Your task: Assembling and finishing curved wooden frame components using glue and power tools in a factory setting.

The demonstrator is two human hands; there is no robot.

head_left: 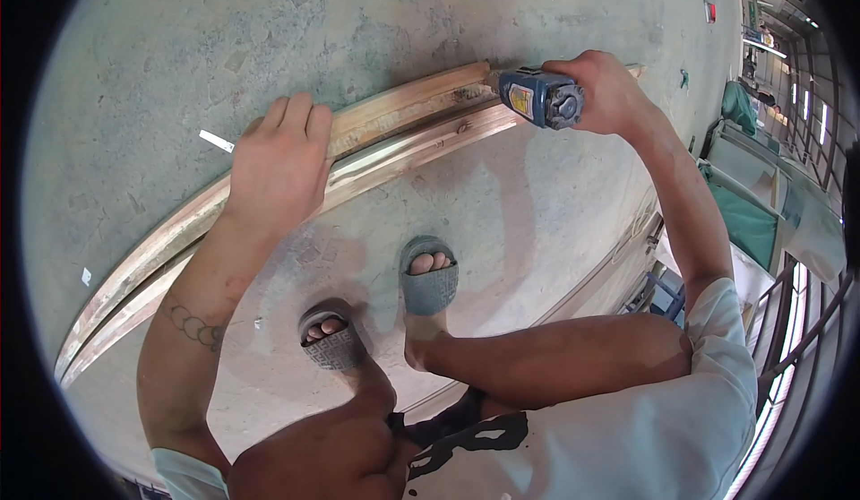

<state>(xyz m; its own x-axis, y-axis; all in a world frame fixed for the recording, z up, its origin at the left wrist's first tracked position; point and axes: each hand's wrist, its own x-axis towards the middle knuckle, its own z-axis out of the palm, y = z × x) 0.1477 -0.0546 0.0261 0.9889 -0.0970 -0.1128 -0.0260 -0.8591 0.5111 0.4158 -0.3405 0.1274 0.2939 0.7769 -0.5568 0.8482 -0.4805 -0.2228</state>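
Note:
My left hand (282, 155) is closed over a long wooden strip (408, 110), its fingers curled across the far edge. A second long wooden piece (394, 164) lies alongside on the near side, with a dark gap between the two in places. My right hand (609, 92) grips a blue power drill (542, 99), seen from its rear end. The drill's front points left at the right end of the strip; whether its tip touches the wood I cannot make out. A thin white strip (216, 141) shows just left of my left hand.
The wood rests on a stained grey floor (340, 16). My feet in grey slides (430, 278) are just on its near side. Green cloth (748, 222) and white panels stand at the right. A small red thing (710, 11) lies at the far right.

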